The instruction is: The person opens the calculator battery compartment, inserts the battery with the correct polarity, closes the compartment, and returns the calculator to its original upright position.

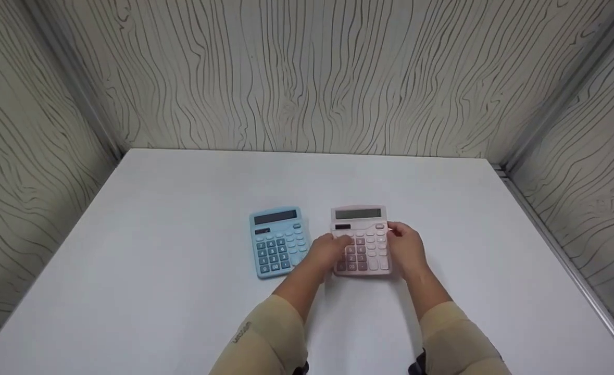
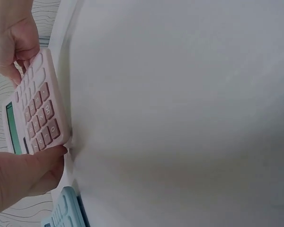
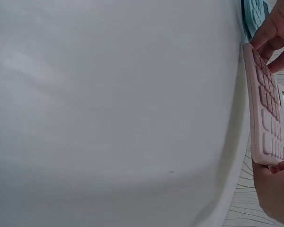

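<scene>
A pink calculator (image 1: 362,240) lies display-end away from me, between my two hands. My left hand (image 1: 327,251) holds its left edge, with one digit reaching over the keys at the left. My right hand (image 1: 406,247) grips the opposite edge, its fingertips by the upper keys. In the left wrist view, the pink calculator (image 2: 42,104) shows its near edge and dark pink number keys. The right wrist view has that same near edge (image 3: 255,109) side-on; whether it is raised off the table I cannot tell. Digits show on its display at the right end.
A blue calculator (image 1: 279,242) rests left of the pink one, slightly turned, its lower right partly behind my left hand. Both are on a white table (image 1: 145,250). Wood-grain panels (image 1: 296,73) stand behind and at both sides, with metal posts (image 1: 72,78) in the corners.
</scene>
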The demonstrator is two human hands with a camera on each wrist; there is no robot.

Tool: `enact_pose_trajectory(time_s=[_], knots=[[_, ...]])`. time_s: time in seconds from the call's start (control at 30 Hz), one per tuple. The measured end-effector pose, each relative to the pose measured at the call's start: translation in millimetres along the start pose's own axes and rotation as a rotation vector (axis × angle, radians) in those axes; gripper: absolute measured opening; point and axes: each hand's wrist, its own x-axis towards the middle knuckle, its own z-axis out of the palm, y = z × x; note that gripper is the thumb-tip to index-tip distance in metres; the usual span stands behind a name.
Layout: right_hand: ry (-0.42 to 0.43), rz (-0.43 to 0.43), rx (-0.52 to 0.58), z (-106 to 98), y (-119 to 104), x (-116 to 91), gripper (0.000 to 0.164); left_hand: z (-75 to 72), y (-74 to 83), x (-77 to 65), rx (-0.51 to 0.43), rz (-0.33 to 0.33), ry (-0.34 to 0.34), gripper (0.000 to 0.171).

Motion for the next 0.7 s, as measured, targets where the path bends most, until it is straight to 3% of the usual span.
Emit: enact_pose_trajectory(time_s=[0.3, 0.7], knots=[[0.021, 0.007, -0.064, 2, 11, 10, 0.031, 7.1, 2.1, 0.8, 0.024, 0.039, 0.009, 0.075], [-0.035, 0.057, -0.118, -1, 16, 10, 0.035, 8.5, 0.2, -1.1, 0.071, 0.081, 0.007, 0.078]])
